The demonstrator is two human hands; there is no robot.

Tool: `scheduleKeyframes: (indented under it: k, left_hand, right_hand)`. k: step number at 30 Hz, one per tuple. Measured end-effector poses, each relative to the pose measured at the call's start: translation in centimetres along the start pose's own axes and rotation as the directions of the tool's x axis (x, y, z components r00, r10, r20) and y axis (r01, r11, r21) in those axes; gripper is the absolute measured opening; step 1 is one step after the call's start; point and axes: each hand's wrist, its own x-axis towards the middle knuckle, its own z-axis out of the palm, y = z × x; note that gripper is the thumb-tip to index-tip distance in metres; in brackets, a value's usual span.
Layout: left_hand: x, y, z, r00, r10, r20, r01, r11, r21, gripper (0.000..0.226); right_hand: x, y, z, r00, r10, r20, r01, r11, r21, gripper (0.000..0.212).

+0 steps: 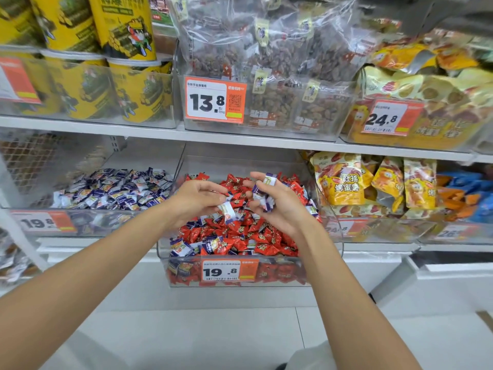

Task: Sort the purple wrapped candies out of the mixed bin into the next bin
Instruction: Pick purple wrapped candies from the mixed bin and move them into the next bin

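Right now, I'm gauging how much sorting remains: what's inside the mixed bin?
Mostly red candies, with purple candies mixed in, several front left. The left hand and right hand, holding purple ones, cover the middle; deeper layers are hidden.

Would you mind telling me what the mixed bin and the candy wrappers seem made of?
Mixed bin: clear rigid plastic, probably acrylic; contents show through its glossy front wall. Candy wrappers: thin glossy film, likely plastic; they look crinkled and catch highlights.

Scattered purple candies (pixel 181 248) lie in the clear mixed bin (pixel 240 162).
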Motion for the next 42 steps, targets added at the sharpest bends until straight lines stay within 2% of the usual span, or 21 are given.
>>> scheduleKeyframes:
  k: [3,6,8,12,14,15,17,18,21,23,26,28,30,32,34,37,40,42]
  left_hand:
    - [-0.1,0.0,-0.5,0.996,0.045,-0.083,-0.046,0.999,-0.02,0.017]
    - [-0.3,0.6,-0.3,0.983,0.122,-0.135,-0.13,0.99,-0.055,0.017]
    - [-0.5,1.4,0.2,0.972,0.183,-0.148,-0.193,0.98,-0.052,0.017]
    - [-0.6,2.6,0.9,0.922,0.345,-0.175,-0.335,0.938,0.087,0.014]
    - [-0.6,3.1,0.9,0.914,0.388,-0.116,-0.364,0.913,0.182,0.018]
    - [-0.6,3.2,1.0,0.926,0.376,-0.039,-0.357,0.904,0.236,0.021]
    - [-0.6,3.2,1.1,0.939,0.329,0.1,-0.344,0.895,0.284,0.024]
    - [-0.5,3.2,1.1,0.935,0.339,0.102,-0.354,0.891,0.285,0.022]
    - [0.2,2.7,0.0,0.907,0.42,-0.038,-0.383,0.858,0.342,0.017]
    - [0.6,1.6,-1.0,0.925,0.38,0.006,-0.346,0.834,0.43,0.018]
    - [1.6,-0.9,-1.1,0.946,0.285,0.152,-0.32,0.766,0.557,0.02]
    - [2.6,-1.9,-0.3,0.948,0.257,0.188,-0.317,0.709,0.63,0.025]
    - [3.9,-2.5,0.7,0.954,0.208,0.216,-0.299,0.661,0.688,0.036]
    - [5.0,-2.9,1.7,0.956,0.141,0.257,-0.289,0.599,0.747,0.045]
    - [5.7,-2.8,2.1,0.954,0.137,0.265,-0.295,0.574,0.764,0.036]
    - [6.0,-1.4,1.1,0.953,0.247,0.178,-0.3,0.67,0.679,0.016]
    - [5.3,0.2,-1.0,0.96,0.254,0.118,-0.272,0.747,0.607,0.017]
    - [4.7,0.4,-2.1,0.973,0.174,0.15,-0.229,0.678,0.698,0.024]
  right_hand:
    - [-0.5,-0.4,-0.5,0.993,0.102,0.054,-0.109,0.981,0.159,0.031]
    - [-1.0,-0.5,0.0,0.983,0.148,0.106,-0.163,0.975,0.149,0.035]
    - [-1.1,-0.4,0.6,0.981,0.179,0.081,-0.189,0.971,0.143,0.032]
    - [-0.2,0.9,1.0,0.951,0.305,-0.044,-0.282,0.919,0.276,0.029]
    - [0.1,1.4,1.2,0.938,0.345,0.015,-0.328,0.877,0.35,0.031]
    - [0.2,1.5,1.3,0.935,0.35,0.06,-0.345,0.857,0.384,0.031]
    - [0.1,1.3,1.8,0.937,0.327,0.124,-0.348,0.838,0.42,0.026]
    - [0.0,1.1,2.0,0.943,0.31,0.126,-0.333,0.844,0.42,0.023]
    - [0.2,0.5,1.3,0.965,0.261,-0.019,-0.233,0.892,0.386,0.021]
    - [0.3,-0.3,0.2,0.971,0.201,-0.129,-0.155,0.941,0.302,0.018]
    - [-0.1,-1.9,-1.1,0.98,0.056,-0.191,-0.063,0.998,-0.032,0.01]
    - [-0.5,-2.5,-1.7,0.978,-0.051,-0.2,-0.009,0.958,-0.286,0.01]
    - [-0.8,-2.7,-2.3,0.972,-0.137,-0.191,0.037,0.892,-0.45,0.02]
    - [-1.2,-2.7,-2.6,0.971,-0.157,-0.182,0.045,0.864,-0.502,0.026]
    - [-1.4,-2.9,-2.9,0.962,-0.147,-0.229,-0.006,0.83,-0.558,0.037]
    - [-1.4,-3.2,-3.6,0.95,-0.185,-0.251,0.003,0.81,-0.587,0.046]
    - [-1.4,-3.2,-4.4,0.95,-0.243,-0.193,0.057,0.747,-0.662,0.036]
    - [-1.5,-3.1,-4.4,0.959,-0.247,-0.137,0.076,0.695,-0.715,0.023]
